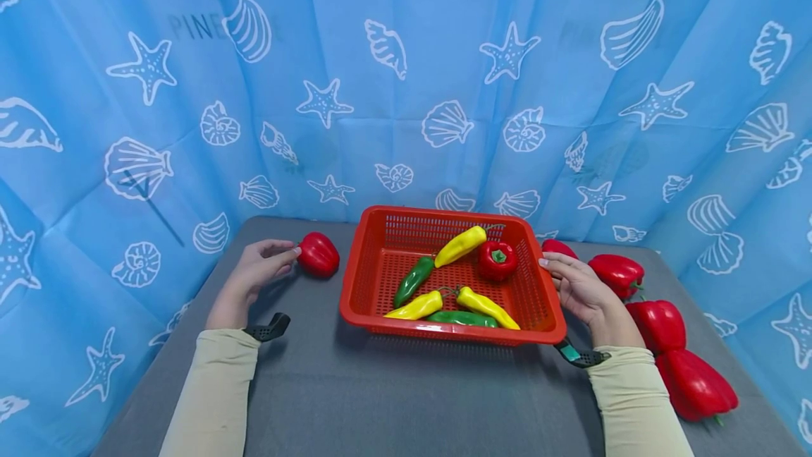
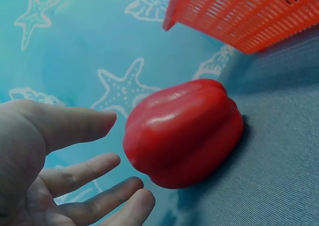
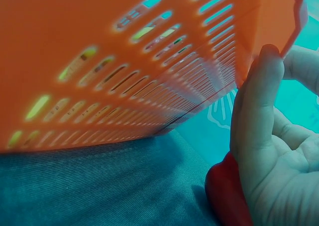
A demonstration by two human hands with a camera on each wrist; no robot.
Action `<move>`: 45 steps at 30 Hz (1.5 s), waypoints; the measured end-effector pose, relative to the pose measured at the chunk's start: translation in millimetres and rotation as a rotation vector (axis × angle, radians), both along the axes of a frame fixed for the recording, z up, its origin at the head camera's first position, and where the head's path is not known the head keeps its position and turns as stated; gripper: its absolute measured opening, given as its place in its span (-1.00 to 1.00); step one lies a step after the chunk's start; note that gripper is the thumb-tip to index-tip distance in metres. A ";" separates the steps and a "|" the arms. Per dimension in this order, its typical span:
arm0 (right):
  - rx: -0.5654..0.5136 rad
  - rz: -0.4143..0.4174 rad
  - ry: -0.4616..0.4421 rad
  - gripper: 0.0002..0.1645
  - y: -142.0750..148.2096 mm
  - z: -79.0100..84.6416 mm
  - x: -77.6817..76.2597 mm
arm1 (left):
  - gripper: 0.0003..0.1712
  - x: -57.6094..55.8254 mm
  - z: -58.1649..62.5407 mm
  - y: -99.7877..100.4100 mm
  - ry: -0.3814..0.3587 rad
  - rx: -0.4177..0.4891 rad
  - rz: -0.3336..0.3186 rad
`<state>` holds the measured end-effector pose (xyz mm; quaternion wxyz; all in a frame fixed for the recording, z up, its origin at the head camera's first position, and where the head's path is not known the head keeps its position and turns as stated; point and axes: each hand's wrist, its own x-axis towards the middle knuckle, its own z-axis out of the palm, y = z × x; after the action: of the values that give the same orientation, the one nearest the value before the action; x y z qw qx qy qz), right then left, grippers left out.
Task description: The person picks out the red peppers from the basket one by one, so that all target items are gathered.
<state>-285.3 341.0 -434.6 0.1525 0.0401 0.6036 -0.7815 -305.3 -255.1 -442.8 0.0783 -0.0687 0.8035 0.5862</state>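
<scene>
A red bell pepper (image 1: 319, 255) lies on the table left of the basket. Right beside it is my left hand (image 1: 256, 270); in the left wrist view its thumb and spread fingers (image 2: 97, 171) reach toward the pepper (image 2: 184, 134) with a small gap between. My right hand (image 1: 583, 291) pinches the right rim of the red plastic basket (image 1: 444, 332). From the right wrist view, a finger (image 3: 261, 96) lies along the basket's outer wall (image 3: 60, 42), just under the rim. Inside are yellow peppers (image 1: 461, 247), green peppers (image 1: 414, 281) and one red bell pepper (image 1: 497, 261).
Several more red bell peppers (image 1: 696, 383) lie in a row along the table's right side, close beside my right forearm. A grey cloth covers the table (image 1: 406, 400). Behind it hangs a blue curtain (image 1: 393, 90) with white shells and starfish.
</scene>
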 end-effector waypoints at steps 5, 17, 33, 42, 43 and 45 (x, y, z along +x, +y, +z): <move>0.009 -0.002 0.002 -0.82 0.0 0.2 0.8 | -0.15 3.6 4.7 0.1 0.031 -0.011 0.001; 0.017 -0.003 0.003 -0.81 3.0 1.4 4.0 | -0.17 9.3 20.8 10.7 0.115 -0.006 0.020; -0.004 0.001 0.005 -0.78 3.5 1.6 2.6 | -0.27 10.3 67.7 46.3 0.226 -0.053 -0.060; -0.005 0.005 -0.002 -0.79 2.0 -1.1 -0.3 | -0.41 -0.9 89.8 97.2 0.334 -0.014 -0.128; -0.004 0.004 0.000 -0.79 1.5 -1.8 -0.5 | -0.42 -2.2 91.5 102.8 0.342 -0.009 -0.141; -0.002 0.005 0.003 -0.79 0.5 -3.3 -1.2 | -0.44 -4.6 95.0 114.0 0.341 0.005 -0.171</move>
<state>-286.5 341.5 -437.9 0.1534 0.0374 0.6032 -0.7818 -309.9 -141.1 -347.8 -0.0093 0.1001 0.8066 0.5825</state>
